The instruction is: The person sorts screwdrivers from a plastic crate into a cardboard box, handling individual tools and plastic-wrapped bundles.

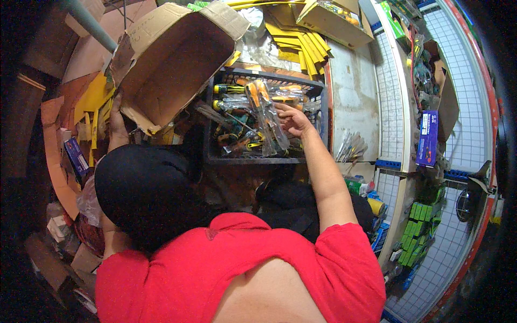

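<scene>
My left hand (118,123) is closed on the lower left side of a worn cardboard box (161,59). The box is tilted with its open side toward me, and bare cardboard shows inside. My right hand (293,119) is over the right part of a dark plastic crate (253,160), fingers apart and nothing visibly held. Just left of its fingertips are orange-and-black-handled screwdrivers (261,96) in clear plastic sleeves. More packaged tools fill the crate, among them a yellow-and-black-handled screwdriver (229,89) along its left side.
Yellow strips (307,46) lie beyond the crate, beside another open cardboard box (342,21). White wire-grid shelving (393,97) stands on the right, with a blue box (427,138) and green packs (417,229). Loose thin tools (351,146) lie right of my forearm.
</scene>
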The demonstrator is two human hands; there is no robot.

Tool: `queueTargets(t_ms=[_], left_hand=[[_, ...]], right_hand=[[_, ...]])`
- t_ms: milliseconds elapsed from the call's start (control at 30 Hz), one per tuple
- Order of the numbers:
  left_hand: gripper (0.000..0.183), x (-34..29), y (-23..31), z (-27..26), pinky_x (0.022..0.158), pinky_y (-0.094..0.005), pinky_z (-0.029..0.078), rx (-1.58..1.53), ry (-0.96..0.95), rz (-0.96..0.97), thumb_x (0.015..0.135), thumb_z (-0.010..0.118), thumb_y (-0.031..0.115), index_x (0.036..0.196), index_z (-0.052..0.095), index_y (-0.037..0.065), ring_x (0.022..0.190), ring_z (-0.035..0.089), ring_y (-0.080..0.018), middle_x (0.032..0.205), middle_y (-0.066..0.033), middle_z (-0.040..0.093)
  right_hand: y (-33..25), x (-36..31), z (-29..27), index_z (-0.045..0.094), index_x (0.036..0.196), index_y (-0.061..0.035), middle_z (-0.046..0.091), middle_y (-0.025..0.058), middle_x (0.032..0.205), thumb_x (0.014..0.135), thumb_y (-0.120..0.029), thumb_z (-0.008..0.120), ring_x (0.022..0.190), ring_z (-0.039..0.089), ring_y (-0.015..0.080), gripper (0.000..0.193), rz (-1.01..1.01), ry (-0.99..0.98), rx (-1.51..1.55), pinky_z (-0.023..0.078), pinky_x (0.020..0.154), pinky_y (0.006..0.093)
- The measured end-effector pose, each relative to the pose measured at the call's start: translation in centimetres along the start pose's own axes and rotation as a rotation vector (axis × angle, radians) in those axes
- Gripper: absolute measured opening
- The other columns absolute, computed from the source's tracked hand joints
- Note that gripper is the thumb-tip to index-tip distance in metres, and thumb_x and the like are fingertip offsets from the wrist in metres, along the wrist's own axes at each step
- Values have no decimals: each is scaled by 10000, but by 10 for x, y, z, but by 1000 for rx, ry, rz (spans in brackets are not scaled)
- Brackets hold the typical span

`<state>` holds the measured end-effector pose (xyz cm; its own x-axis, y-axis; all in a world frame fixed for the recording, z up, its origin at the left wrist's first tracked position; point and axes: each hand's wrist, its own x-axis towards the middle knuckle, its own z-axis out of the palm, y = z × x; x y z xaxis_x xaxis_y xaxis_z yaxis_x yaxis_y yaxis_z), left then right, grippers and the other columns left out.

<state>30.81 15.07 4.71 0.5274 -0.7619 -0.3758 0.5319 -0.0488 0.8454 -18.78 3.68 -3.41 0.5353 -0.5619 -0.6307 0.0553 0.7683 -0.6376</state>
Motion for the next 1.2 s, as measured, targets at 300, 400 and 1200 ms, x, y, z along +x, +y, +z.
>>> queueTargets(t_ms=[300, 400, 1200], left_hand=[[450, -4, -5, 0, 918, -337, 383, 19, -37, 17, 844, 542, 330, 1174, 515, 25, 1048, 514, -224, 1153, -98, 551], [436, -8, -6, 10, 905, -331, 386, 15, -66, 20, 843, 541, 330, 1155, 528, 27, 1031, 519, -217, 1130, -94, 561], [394, -11, -20, 48, 457, -266, 435, 272, -342, -201, 815, 541, 415, 1041, 576, 95, 564, 564, -144, 748, -42, 616]], right_hand=[[37, 21, 81, 451, 1188, 11, 558, 244, 1094, 639, -337, 781, 1007, 554, 358, 728, -364, 662, -1076, 440, 863, 400], [54, 21, 86, 425, 1210, -26, 569, 247, 1024, 662, -224, 698, 980, 537, 407, 643, -478, 806, -1338, 439, 809, 463], [-104, -44, 197, 635, 982, -114, 598, 93, 812, 693, -53, 656, 751, 590, 297, 296, -925, -18, -1595, 485, 648, 344]])
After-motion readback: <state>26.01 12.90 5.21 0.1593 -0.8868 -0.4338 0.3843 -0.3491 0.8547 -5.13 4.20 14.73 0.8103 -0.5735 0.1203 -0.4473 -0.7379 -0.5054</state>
